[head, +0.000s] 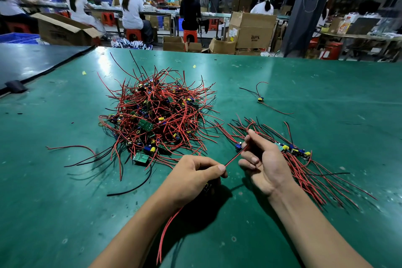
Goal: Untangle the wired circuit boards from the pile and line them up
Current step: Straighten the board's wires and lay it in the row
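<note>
On the left half of the green table [65, 202], the pile [152, 115] of wired circuit boards sits in a loose mound, red and black leads sticking out every way. Just in front of it, the left hand [195, 178] is curled round 1 board [207, 186], which is mostly hidden under the palm. Its thumb and forefinger pinch the red wire [236, 156], and more red leads trail back beneath the wrist. That wire runs taut to the right hand [265, 167], which pinches its far end between thumb and fingers. Just beyond the right hand lies the row [293, 151] of freed boards, side by side with leads fanned out. 1 stray board [260, 99] lies well apart, further back. These pieces look light. The leads seem soft, springy and quick to snag, and the soldered ends may tear, so I would hold a board by its edge and draw slowly rather than yank the wire.
</note>
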Demonstrator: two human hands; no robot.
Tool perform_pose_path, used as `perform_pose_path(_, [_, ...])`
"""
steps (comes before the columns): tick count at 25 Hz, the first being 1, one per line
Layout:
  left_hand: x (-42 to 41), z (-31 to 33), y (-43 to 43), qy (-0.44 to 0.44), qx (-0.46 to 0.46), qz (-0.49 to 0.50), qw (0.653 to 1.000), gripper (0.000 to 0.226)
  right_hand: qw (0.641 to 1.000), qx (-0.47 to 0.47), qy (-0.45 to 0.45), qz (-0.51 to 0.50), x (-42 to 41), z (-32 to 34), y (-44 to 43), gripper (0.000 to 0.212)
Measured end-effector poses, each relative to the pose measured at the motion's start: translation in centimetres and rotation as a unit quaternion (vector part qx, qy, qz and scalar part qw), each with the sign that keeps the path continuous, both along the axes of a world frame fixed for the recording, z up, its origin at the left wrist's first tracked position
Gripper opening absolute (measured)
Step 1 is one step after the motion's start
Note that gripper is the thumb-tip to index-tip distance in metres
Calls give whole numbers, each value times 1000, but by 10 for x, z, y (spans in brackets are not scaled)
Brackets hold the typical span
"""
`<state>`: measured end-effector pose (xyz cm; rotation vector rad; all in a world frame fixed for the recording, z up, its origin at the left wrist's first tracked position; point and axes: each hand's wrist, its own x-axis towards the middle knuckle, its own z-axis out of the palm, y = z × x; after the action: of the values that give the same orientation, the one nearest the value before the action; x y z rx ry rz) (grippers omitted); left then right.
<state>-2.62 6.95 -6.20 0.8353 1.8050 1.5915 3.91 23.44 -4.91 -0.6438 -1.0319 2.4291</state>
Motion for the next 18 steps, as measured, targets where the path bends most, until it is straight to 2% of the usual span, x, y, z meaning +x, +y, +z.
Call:
perform_pose_path(4, [0,0,-2,1,-3,-3,1000,17,998,-40,-4,42,3,1,1,30])
perform_pose_path(11, [-1,-1,-5,-15,1,-2,1000,18,998,63,-11,-16,1,-2,-1,19])
perform_pose_path(15, [-1,-1,-6,-17,3,-5,1000,17,1000,6,8,10,2,0,0,27])
perform_pose_path(18, [-1,0,-6,-19,6,-4,1000,17,997,-56,35,43,3,3,1,24])
